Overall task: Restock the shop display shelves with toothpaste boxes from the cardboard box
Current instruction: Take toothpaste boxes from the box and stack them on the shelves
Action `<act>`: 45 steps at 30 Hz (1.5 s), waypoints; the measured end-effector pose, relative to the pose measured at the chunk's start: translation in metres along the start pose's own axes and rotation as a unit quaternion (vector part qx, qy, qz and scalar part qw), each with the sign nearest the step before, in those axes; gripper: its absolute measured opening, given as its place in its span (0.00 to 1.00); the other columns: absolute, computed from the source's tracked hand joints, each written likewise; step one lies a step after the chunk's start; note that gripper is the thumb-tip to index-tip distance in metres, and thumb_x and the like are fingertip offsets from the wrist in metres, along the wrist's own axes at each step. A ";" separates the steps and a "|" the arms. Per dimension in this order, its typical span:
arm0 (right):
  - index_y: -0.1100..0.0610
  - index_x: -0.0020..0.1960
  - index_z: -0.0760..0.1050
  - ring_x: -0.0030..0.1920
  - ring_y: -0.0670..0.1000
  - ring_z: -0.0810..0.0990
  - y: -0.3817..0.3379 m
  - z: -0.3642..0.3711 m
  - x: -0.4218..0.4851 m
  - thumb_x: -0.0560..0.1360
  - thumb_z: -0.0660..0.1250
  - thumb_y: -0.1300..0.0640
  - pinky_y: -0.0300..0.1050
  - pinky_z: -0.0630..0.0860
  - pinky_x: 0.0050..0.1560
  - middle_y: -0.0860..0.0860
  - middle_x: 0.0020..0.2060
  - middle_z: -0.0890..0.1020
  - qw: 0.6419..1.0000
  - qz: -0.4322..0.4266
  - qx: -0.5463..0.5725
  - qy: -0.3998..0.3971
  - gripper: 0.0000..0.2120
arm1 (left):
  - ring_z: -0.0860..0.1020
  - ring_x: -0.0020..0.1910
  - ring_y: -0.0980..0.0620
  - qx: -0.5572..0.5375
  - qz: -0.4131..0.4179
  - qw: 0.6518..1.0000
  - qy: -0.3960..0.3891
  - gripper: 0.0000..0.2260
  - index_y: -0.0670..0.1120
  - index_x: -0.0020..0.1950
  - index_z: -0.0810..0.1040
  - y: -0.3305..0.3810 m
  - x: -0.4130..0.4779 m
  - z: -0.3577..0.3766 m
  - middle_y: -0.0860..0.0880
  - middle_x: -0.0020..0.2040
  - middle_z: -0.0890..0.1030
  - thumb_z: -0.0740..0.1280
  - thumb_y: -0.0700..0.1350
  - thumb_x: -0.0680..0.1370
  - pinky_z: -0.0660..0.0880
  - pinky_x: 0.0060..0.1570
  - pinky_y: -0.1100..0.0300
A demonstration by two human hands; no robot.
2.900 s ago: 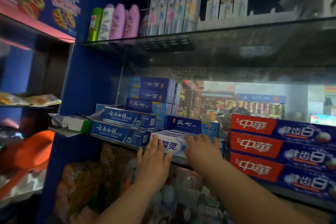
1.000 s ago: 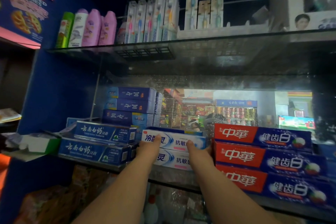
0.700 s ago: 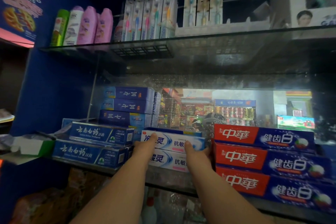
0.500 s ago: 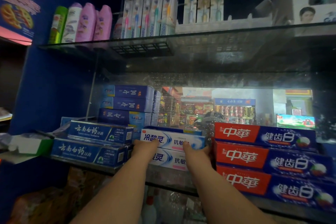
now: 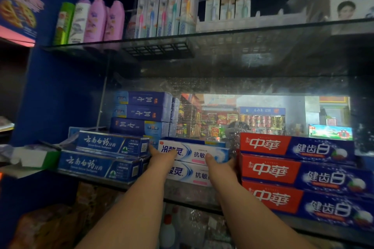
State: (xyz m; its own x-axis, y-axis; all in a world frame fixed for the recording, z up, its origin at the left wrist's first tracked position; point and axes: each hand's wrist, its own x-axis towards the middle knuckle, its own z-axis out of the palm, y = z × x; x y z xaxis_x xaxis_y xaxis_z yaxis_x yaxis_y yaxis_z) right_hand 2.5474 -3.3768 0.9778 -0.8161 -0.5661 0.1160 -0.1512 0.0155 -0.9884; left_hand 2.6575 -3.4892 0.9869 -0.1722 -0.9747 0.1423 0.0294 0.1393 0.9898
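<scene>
Two white toothpaste boxes are stacked face-out on the middle glass shelf (image 5: 188, 202): an upper box (image 5: 194, 151) and a lower box (image 5: 188, 176). My left hand (image 5: 162, 159) grips the stack's left end, thumb on the front of the upper box. At the right end, my right hand (image 5: 220, 166) holds the stack the same way, with its fingers wrapped behind. The stack sits between the blue boxes (image 5: 109, 145) and the red-and-blue boxes (image 5: 295, 172). No cardboard box is in view.
Dark blue toothpaste boxes (image 5: 141, 113) are piled behind on the left, against a mirrored back wall. The upper glass shelf (image 5: 242, 32) carries pink and green bottles (image 5: 95, 20) and packed toothbrushes (image 5: 168, 10). A blue side panel (image 5: 50, 91) closes the left side.
The white boxes, lying low under my hands 2.9 s ago, now stand stacked two high and face-out. Over the last second my hands have barely moved on their ends.
</scene>
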 end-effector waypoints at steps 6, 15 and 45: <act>0.49 0.77 0.45 0.56 0.58 0.77 0.000 0.000 -0.003 0.75 0.68 0.46 0.48 0.75 0.41 0.58 0.66 0.69 1.000 -0.001 0.002 -0.004 0.41 | 0.76 0.55 0.44 0.046 -0.028 0.998 -0.032 0.23 0.43 0.65 0.67 0.003 -0.003 -0.001 0.43 0.56 0.76 0.65 0.50 0.73 0.75 0.55 0.53; 0.43 0.76 0.40 0.65 0.62 0.72 -0.004 0.006 -0.015 0.66 0.72 0.39 0.60 0.76 0.59 0.58 0.72 0.62 1.000 0.002 -0.005 -0.005 0.51 | 0.77 0.52 0.43 0.063 -0.008 0.998 -0.013 0.25 0.44 0.63 0.67 0.004 -0.012 -0.006 0.44 0.54 0.76 0.65 0.54 0.70 0.77 0.56 0.50; 0.51 0.76 0.50 0.53 0.61 0.80 0.000 -0.009 -0.043 0.77 0.66 0.57 0.54 0.81 0.43 0.60 0.59 0.75 0.997 0.007 0.070 -0.016 0.35 | 0.50 0.78 0.47 0.344 0.173 0.921 0.059 0.27 0.44 0.78 0.51 -0.027 -0.096 -0.018 0.46 0.79 0.44 0.55 0.49 0.82 0.57 0.75 0.52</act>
State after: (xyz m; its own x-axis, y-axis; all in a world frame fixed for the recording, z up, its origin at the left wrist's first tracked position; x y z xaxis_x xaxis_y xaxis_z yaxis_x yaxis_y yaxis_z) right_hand 2.5776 -3.3444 0.9736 -0.7984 -0.5934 0.1020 -0.0596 -0.0906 -0.9941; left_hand 2.6911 -3.4024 0.9462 -0.1606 -0.8575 0.4887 -0.5751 0.4837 0.6598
